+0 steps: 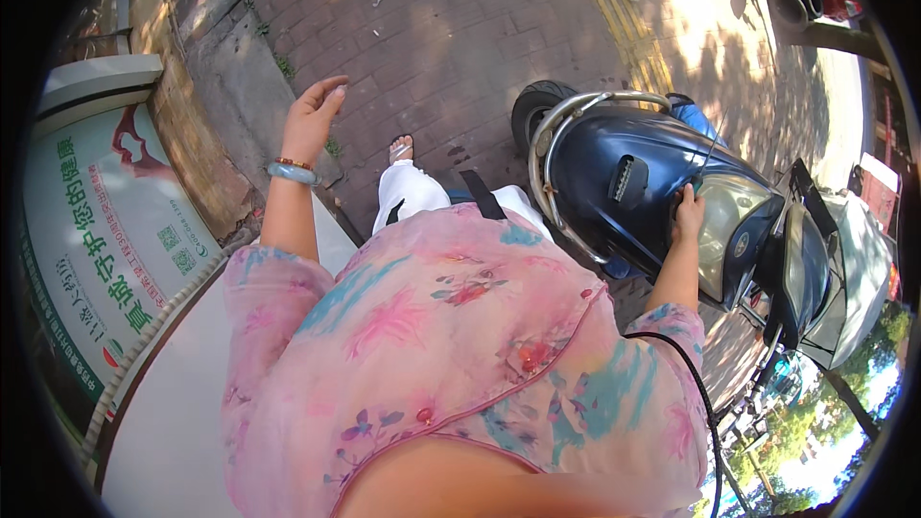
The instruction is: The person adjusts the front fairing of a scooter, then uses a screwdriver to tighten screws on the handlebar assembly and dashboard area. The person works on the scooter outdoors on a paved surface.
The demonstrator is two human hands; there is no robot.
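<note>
My left hand (317, 111), fingers apart and loosely bent, hangs in the air above the paving, holding nothing; a pale bangle and beads circle its wrist. On my right, my right hand (687, 211) grips the dark blue scooter's front panel (604, 163) beside its large clear lamp (729, 235), fingers bent against it. A curved chrome bar (549, 197) wraps round the scooter's front. Below me show my sandalled foot (400, 149) and white trousers (403, 189).
Brick paving (384, 19) with a yellow tactile strip (614, 10) stretches ahead. At left are a concrete kerb (225, 77), a wall and a printed signboard (58, 221). More parked vehicles (815, 5) stand at right, with a grey cover (844, 278) behind the scooter.
</note>
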